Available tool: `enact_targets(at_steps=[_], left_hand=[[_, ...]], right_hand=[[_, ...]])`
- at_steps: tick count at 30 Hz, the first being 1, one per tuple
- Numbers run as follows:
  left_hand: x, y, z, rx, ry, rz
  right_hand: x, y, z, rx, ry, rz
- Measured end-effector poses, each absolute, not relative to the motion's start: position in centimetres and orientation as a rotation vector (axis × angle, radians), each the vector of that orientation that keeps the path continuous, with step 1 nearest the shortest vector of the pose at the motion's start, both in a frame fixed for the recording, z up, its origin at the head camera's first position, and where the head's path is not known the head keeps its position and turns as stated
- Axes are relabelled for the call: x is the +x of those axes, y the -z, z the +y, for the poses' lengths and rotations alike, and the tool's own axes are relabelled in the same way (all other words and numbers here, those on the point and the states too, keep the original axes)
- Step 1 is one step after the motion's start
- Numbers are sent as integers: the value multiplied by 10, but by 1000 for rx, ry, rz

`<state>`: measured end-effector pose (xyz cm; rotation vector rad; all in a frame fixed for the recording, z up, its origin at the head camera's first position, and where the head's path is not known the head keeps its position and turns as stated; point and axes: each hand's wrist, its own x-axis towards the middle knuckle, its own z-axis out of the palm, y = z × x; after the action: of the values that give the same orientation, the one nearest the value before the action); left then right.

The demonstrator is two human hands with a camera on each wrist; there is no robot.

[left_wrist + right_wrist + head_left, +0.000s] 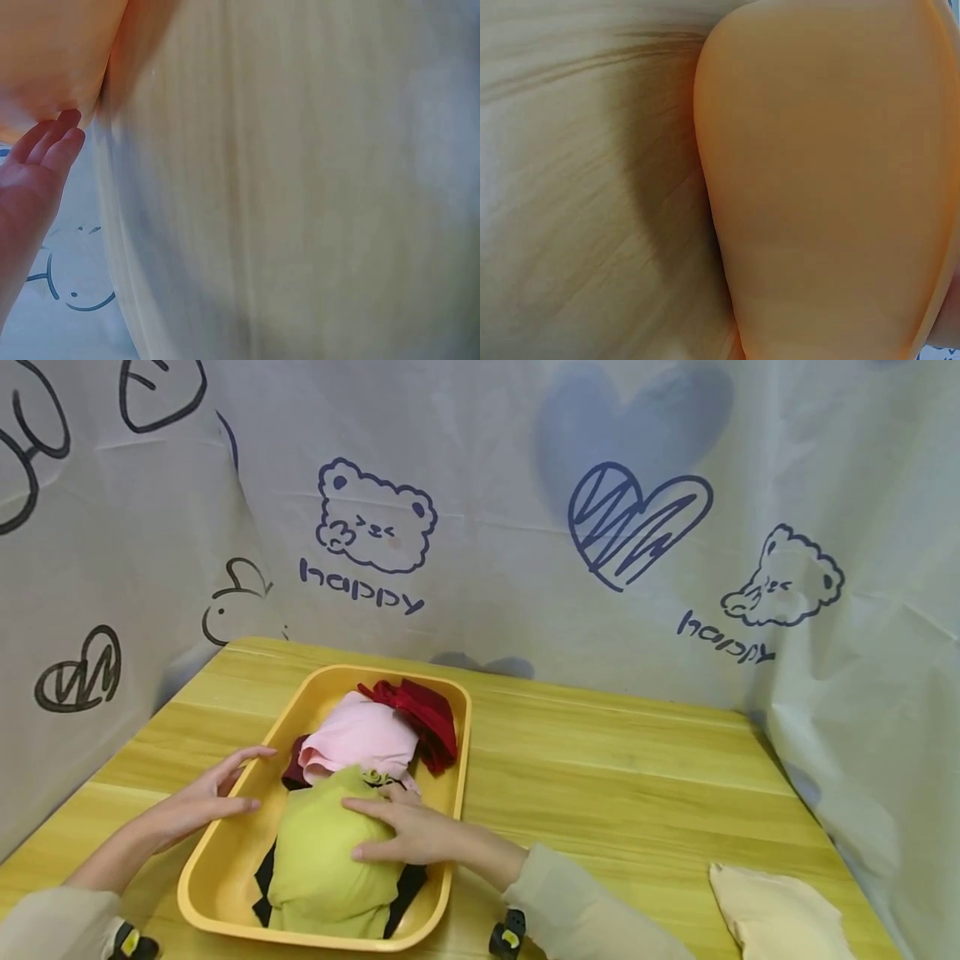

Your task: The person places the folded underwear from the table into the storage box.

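Observation:
A yellow plastic tray (212,870) stands on the wooden table, holding several bundled pieces of fabric. Nearest me lies a yellow-green folded cloth (318,852), with black fabric (405,893) showing from under it. My right hand (408,831) rests on its right side, thumb and fingers spread. Behind are a pink folded cloth (360,735), a dark red cloth (431,722) and a maroon piece (296,764). My left hand (197,806) is at the tray's left rim, thumb lying across it. In the left wrist view, its fingers (64,146) touch the outer wall.
A cream folded cloth (780,914) lies at the table's front right. The wooden table (600,785) extends right of the tray. White sheeting (487,568) with drawn bears and hearts encloses the back and sides. Black wrist cameras (508,935) sit at both sleeves.

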<state>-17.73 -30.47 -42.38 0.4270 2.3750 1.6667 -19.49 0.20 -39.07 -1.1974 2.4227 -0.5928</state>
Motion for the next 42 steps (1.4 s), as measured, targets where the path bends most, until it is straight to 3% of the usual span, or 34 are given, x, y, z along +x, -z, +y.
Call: enact_targets(at_steps=[10,20,32,42], left_hand=[[-179,423,-305,418,-1662,2371],[-181,424,-305,424,-1649,2370],[-180,423,-305,427,-1651,2387],[-178,423,-304,416,-1668,2371]], right_hand=[[-189,384,5,-1163,378,2610],[-200,378,32,-1227,734,2459],[-206,367,70,-1097,1198,2225],[-204,367,102,-1030,1321,2169]])
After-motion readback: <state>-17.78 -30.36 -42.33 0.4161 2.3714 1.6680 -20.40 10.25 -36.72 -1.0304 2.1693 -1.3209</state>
